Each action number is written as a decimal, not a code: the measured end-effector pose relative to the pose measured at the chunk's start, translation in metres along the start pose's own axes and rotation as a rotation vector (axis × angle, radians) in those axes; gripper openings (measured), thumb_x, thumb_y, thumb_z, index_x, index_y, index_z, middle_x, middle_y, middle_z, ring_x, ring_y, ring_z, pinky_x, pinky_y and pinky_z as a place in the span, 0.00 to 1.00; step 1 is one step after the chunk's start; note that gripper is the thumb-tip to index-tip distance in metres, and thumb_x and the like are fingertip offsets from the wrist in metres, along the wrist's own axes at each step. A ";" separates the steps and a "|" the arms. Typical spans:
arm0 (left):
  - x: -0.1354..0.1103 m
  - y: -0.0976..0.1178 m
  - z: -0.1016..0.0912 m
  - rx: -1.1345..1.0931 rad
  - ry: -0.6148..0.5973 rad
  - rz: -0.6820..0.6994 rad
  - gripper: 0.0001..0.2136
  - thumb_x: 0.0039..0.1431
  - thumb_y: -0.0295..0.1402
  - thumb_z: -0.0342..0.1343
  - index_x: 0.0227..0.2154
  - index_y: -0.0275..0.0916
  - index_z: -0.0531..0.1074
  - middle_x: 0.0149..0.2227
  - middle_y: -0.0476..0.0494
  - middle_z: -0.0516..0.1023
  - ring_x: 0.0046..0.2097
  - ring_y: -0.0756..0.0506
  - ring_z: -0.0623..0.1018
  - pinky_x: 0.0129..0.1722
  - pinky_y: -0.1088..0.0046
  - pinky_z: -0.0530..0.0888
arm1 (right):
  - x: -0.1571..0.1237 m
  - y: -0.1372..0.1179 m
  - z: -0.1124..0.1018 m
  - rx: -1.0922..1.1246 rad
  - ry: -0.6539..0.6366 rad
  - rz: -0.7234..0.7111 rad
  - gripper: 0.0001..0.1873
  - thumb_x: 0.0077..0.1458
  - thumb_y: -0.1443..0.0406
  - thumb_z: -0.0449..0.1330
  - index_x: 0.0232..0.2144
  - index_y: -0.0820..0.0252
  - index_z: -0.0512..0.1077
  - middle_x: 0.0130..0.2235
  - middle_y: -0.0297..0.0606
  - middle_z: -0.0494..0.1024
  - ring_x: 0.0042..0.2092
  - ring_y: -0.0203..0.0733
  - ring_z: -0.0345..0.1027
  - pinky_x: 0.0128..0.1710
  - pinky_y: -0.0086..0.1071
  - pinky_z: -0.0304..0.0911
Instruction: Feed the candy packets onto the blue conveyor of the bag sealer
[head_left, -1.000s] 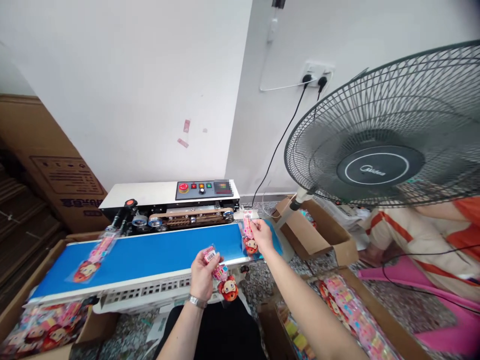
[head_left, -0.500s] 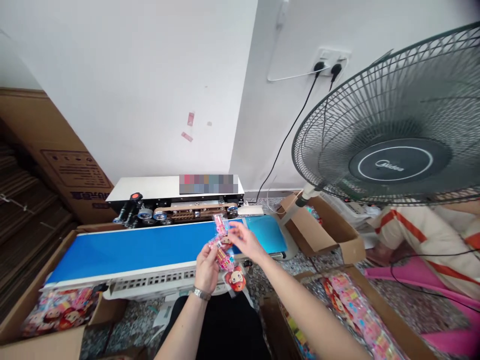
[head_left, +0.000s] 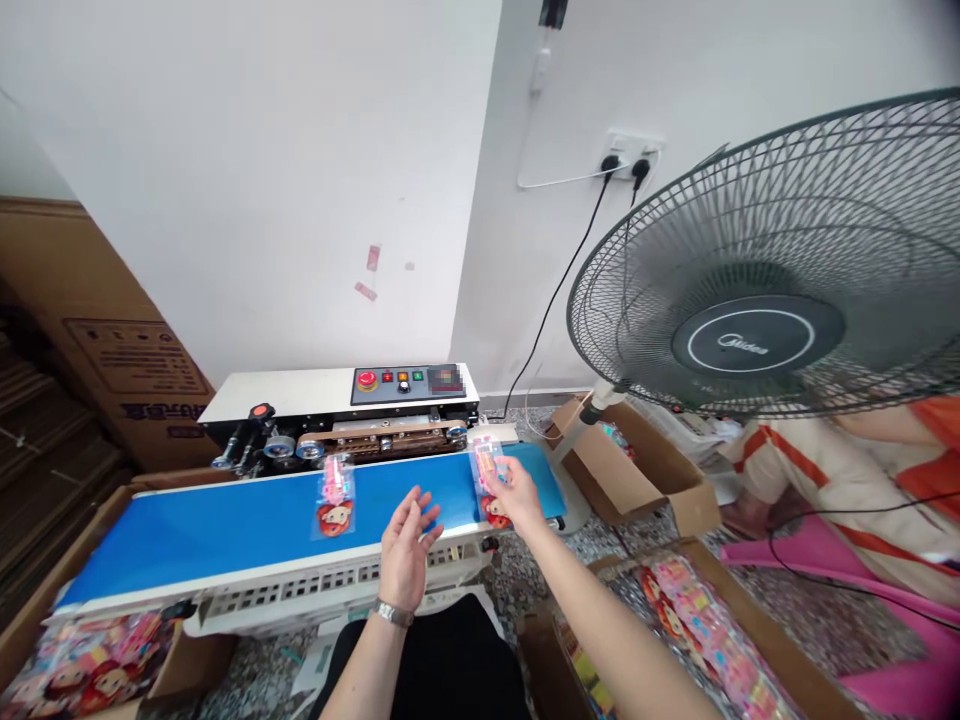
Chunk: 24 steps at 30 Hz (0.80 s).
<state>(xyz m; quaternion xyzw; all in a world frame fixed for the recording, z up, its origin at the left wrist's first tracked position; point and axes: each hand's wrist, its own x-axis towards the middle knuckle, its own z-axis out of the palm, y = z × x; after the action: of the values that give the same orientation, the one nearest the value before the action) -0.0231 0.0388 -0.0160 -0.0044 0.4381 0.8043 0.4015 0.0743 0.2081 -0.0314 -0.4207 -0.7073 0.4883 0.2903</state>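
My right hand (head_left: pixel 517 496) grips a small clear plastic packet (head_left: pixel 486 458) with pink pieces and a red-haired doll-face picture. That packet's top edge lies by the right end of the sealing machine (head_left: pixel 330 390), over the blue conveyor belt (head_left: pixel 247 515). My left hand (head_left: pixel 407 545), with a metal watch on the wrist, is held above the belt's front edge, fingers apart and nothing in them. A second packet (head_left: pixel 334 495) of the same kind lies on the belt, left of my left hand, its top edge at the machine's rollers.
At lower left, a carton (head_left: pixel 191 660) holds several packets. Another carton (head_left: pixel 780 625) with many packets stands at lower right. A large fan (head_left: pixel 742 340) fills the right side. Behind it are an open box (head_left: pixel 652 470), a pink stool (head_left: pixel 795 560) and a seated person's leg (head_left: pixel 765 490).
The packets held between both hands have been separated. One now lies on the belt to the left; my right hand has brought another to the belt's right part. My left hand has let go.
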 end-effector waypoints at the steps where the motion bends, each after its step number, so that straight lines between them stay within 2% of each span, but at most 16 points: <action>1: 0.000 0.000 0.000 0.006 -0.008 -0.011 0.20 0.48 0.40 0.60 0.45 0.42 0.71 0.49 0.36 0.72 0.43 0.42 0.76 0.39 0.65 0.73 | 0.011 0.003 -0.001 -0.054 0.059 0.032 0.17 0.49 0.58 0.57 0.41 0.60 0.66 0.33 0.38 0.76 0.31 0.41 0.72 0.28 0.33 0.67; 3: -0.001 0.000 0.000 0.017 -0.021 -0.025 0.19 0.48 0.39 0.61 0.44 0.40 0.71 0.46 0.36 0.74 0.41 0.43 0.77 0.37 0.67 0.73 | 0.028 0.007 0.002 -0.166 0.111 0.067 0.16 0.49 0.59 0.56 0.40 0.61 0.66 0.31 0.38 0.76 0.29 0.41 0.71 0.25 0.32 0.66; 5: -0.001 0.000 0.001 0.022 -0.020 -0.033 0.19 0.48 0.39 0.61 0.44 0.40 0.71 0.44 0.37 0.75 0.40 0.44 0.77 0.36 0.67 0.73 | 0.039 0.005 0.009 -0.252 0.109 0.057 0.15 0.49 0.60 0.56 0.39 0.61 0.67 0.29 0.37 0.76 0.28 0.41 0.71 0.25 0.32 0.65; 9: -0.001 -0.001 0.001 0.040 -0.025 -0.058 0.19 0.46 0.39 0.62 0.42 0.40 0.72 0.42 0.39 0.76 0.38 0.44 0.77 0.35 0.69 0.73 | 0.043 -0.004 0.027 -0.320 0.086 0.009 0.13 0.46 0.62 0.59 0.37 0.57 0.68 0.31 0.36 0.76 0.33 0.43 0.72 0.31 0.33 0.65; 13: -0.002 -0.004 0.001 0.059 -0.052 -0.075 0.19 0.46 0.39 0.62 0.42 0.40 0.72 0.41 0.40 0.77 0.38 0.45 0.78 0.35 0.70 0.74 | 0.036 -0.016 0.040 -0.478 0.003 -0.061 0.23 0.46 0.65 0.60 0.47 0.55 0.64 0.36 0.38 0.77 0.39 0.45 0.71 0.38 0.35 0.63; 15: -0.003 -0.007 0.002 0.077 -0.065 -0.068 0.18 0.46 0.38 0.62 0.42 0.40 0.71 0.40 0.41 0.77 0.37 0.45 0.78 0.34 0.70 0.74 | 0.031 -0.024 0.044 -0.529 -0.032 -0.100 0.29 0.47 0.64 0.60 0.53 0.57 0.59 0.40 0.42 0.75 0.42 0.47 0.69 0.41 0.36 0.62; 17: -0.005 -0.009 0.004 0.106 -0.080 -0.055 0.18 0.46 0.39 0.62 0.41 0.40 0.71 0.40 0.41 0.77 0.36 0.45 0.78 0.33 0.70 0.74 | 0.022 -0.033 0.044 -0.526 -0.045 -0.163 0.30 0.49 0.63 0.59 0.55 0.59 0.57 0.45 0.46 0.72 0.46 0.48 0.67 0.44 0.37 0.61; 20: -0.011 -0.006 0.006 0.174 -0.117 -0.038 0.20 0.44 0.39 0.63 0.41 0.38 0.71 0.40 0.39 0.77 0.35 0.44 0.78 0.32 0.70 0.74 | -0.001 -0.045 0.033 -0.485 -0.136 -0.276 0.27 0.52 0.63 0.56 0.55 0.60 0.58 0.47 0.47 0.71 0.45 0.46 0.67 0.45 0.37 0.61; 24: -0.027 0.016 0.000 0.308 -0.144 -0.001 0.20 0.43 0.39 0.64 0.40 0.38 0.72 0.40 0.40 0.77 0.34 0.45 0.78 0.31 0.70 0.74 | -0.059 -0.042 -0.014 -0.411 -0.222 -0.328 0.23 0.54 0.64 0.54 0.53 0.57 0.61 0.42 0.40 0.74 0.37 0.40 0.69 0.41 0.32 0.62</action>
<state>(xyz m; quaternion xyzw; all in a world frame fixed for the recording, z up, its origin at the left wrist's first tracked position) -0.0151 0.0164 0.0046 0.1144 0.5262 0.7257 0.4282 0.1010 0.1554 0.0135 -0.2949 -0.8775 0.3241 0.1948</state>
